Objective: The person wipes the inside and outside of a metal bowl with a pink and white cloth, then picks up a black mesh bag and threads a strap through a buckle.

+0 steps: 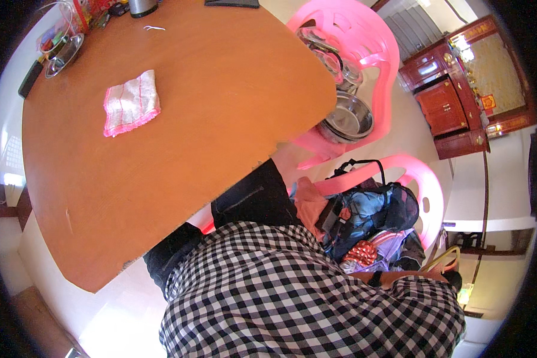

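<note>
My right arm, in a black-and-white checked sleeve [426,287], is bent at my right side. A dark band [375,278] circles its wrist. A sliver of my right hand [360,275] shows beside the bags on the pink chair, its fingers hidden behind my shirt. Nearest to it are a red cloth with white dots [364,253] and a black-and-blue bag [370,209]. My left hand is out of the picture. On the brown table [221,119] lies a white cloth with pink lines and edges [131,102].
A pink chair [429,209] at my right bears the bags and cloths. Another pink chair [388,59] holds steel bowls [349,116] and other vessels. Along the table's far edge stand a steel container [142,7] and a small dish [65,56]. Wooden cabinets [441,101] stand behind.
</note>
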